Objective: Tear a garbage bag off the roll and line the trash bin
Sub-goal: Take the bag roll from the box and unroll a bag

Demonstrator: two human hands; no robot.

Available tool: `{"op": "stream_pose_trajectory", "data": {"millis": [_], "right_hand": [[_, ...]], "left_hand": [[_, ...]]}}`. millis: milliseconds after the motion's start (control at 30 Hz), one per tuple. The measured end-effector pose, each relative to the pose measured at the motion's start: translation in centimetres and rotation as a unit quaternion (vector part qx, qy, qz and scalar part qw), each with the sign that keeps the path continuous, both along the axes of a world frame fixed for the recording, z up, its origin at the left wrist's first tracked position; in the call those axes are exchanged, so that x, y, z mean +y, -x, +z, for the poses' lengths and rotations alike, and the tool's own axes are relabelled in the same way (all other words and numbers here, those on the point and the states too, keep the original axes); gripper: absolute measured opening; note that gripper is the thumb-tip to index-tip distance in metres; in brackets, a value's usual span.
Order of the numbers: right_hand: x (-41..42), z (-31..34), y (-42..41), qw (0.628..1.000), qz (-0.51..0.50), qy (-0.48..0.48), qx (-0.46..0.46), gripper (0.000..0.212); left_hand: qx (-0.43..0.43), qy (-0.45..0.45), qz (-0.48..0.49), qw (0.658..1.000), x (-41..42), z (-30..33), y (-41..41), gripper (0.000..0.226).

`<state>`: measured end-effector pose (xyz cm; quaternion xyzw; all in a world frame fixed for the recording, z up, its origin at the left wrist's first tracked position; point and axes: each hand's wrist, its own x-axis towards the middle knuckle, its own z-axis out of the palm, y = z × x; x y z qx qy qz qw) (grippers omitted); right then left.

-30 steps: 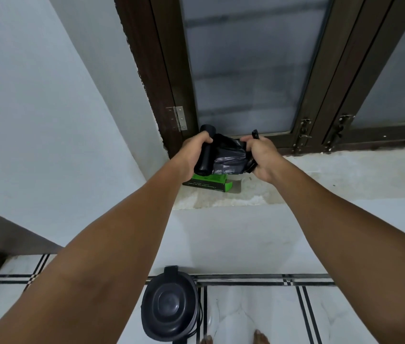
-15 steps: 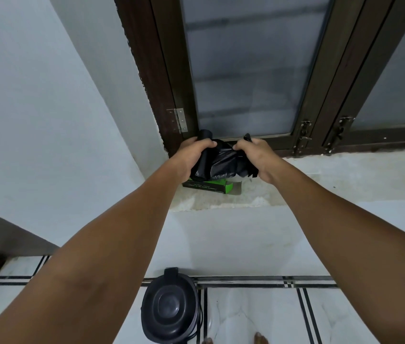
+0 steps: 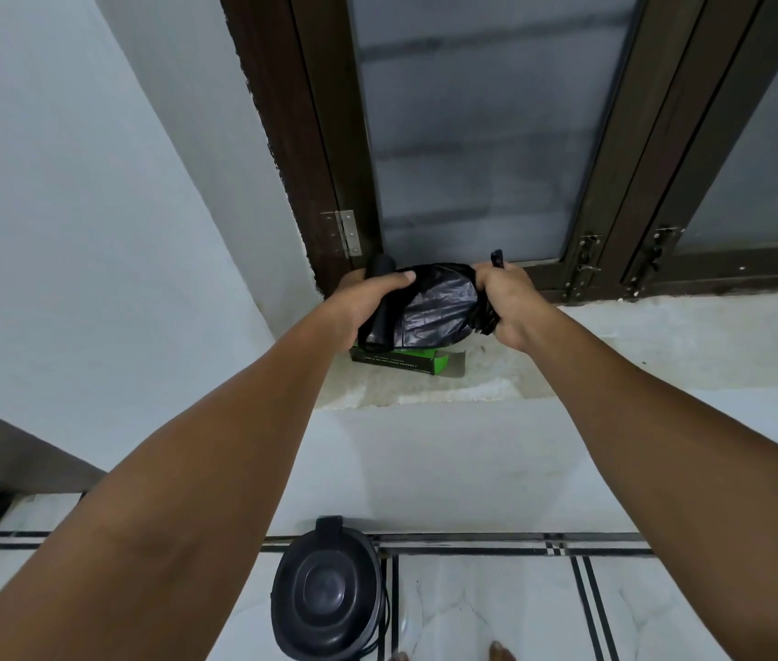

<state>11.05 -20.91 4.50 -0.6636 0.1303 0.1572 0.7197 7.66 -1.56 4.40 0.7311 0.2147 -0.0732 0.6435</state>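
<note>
1. Above the windowsill (image 3: 664, 341), at the far middle of the scene, the black garbage bag roll (image 3: 380, 302) stands nearly upright inside the left hand (image 3: 358, 302), whose fingers are wrapped tight around it and whose thumb presses across its front.
2. From the roll a sheet of black garbage bag (image 3: 439, 305) stretches rightward, glossy and creased, pulled fairly taut between the two hands.
3. Its right end is bunched in the right hand (image 3: 506, 305), which is closed in a fist on the plastic; a small black tail of bag pokes up above the knuckles.
4. Whether the sheet remains joined to the roll cannot be told, since the left hand hides the seam.
5. Just below the hands, a green and black carton (image 3: 408, 362) lies flat on the sill, one end flap hanging open on its right.
6. Behind the hands stands a dark brown window frame (image 3: 310, 136) with frosted panes, a metal hinge (image 3: 346, 233) on its left post and latches along the bottom to the right.
7. Near the bottom of the view, on the white tiled floor (image 3: 497, 608) with dark lines, sits the black trash bin (image 3: 327, 596), lid closed, close against the wall beneath the sill and well apart from the bag.
8. Bare toes show at the very bottom edge, right of the bin.
</note>
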Motion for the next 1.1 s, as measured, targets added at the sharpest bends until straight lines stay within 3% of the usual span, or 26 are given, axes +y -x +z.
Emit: {"op": "stream_pose_trajectory", "data": {"millis": [100,200,333,667,800,967,1100], "right_hand": [[-0.2,-0.2,0.3,1.000,0.023,0.018,-0.003,0.016],[-0.5,-0.3,0.6,0.990,0.122,0.064,-0.040,0.042],[-0.3,-0.2,1.2,0.970,0.173,0.154,-0.070,0.032],[-0.1,-0.1,1.0,0.996,0.063,0.053,-0.043,0.010],[-0.1,0.1,1.0,0.996,0.049,0.045,-0.051,0.028],[0.1,0.4,0.8,0.997,0.021,0.050,-0.051,0.021],[-0.1,0.8,1.0,0.998,0.021,0.029,-0.043,0.027]], "left_hand": [[-0.004,-0.009,0.005,1.000,0.1,-0.2,0.1,0.059],[-0.007,-0.010,0.010,1.000,-0.3,0.0,0.2,0.053],[-0.007,-0.008,0.007,1.000,-0.7,0.3,0.3,0.051],[-0.022,-0.005,-0.009,1.000,-1.2,0.9,0.4,0.014],[-0.025,0.008,-0.016,1.000,-1.5,1.0,0.4,0.019],[-0.026,0.017,-0.022,0.999,-1.5,1.0,0.4,0.049],[-0.037,0.000,0.002,0.999,-1.1,1.0,0.4,0.039]]}}
